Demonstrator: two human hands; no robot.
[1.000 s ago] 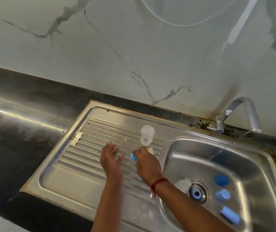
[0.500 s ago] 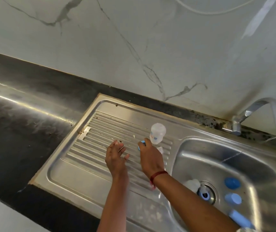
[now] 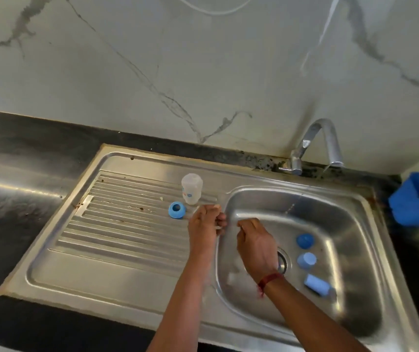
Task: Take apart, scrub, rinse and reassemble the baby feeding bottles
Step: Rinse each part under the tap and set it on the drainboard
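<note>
A clear bottle body (image 3: 191,188) stands upside down on the steel drainboard (image 3: 117,224). A blue screw ring (image 3: 176,210) lies on the ribs just to its left. My left hand (image 3: 204,224) is at the basin's left rim. Its fingers are curled round a small pale translucent piece that looks like a teat. My right hand (image 3: 254,240) hovers over the basin (image 3: 343,224) with its fingers loosely curled, and I see nothing in it. Three blue bottle parts lie in the basin: a cap (image 3: 305,241), a second cap (image 3: 306,260) and a longer piece (image 3: 316,284).
The drain (image 3: 282,261) is partly hidden by my right wrist. A chrome tap (image 3: 315,146) stands at the back rim. A blue cloth-like thing (image 3: 416,199) sits on the black counter at the far right. A marble wall rises behind.
My right hand let go of the blue ring on the drainboard and moved right over the basin. My left hand shifted right to the basin rim. The camera view swung right.
</note>
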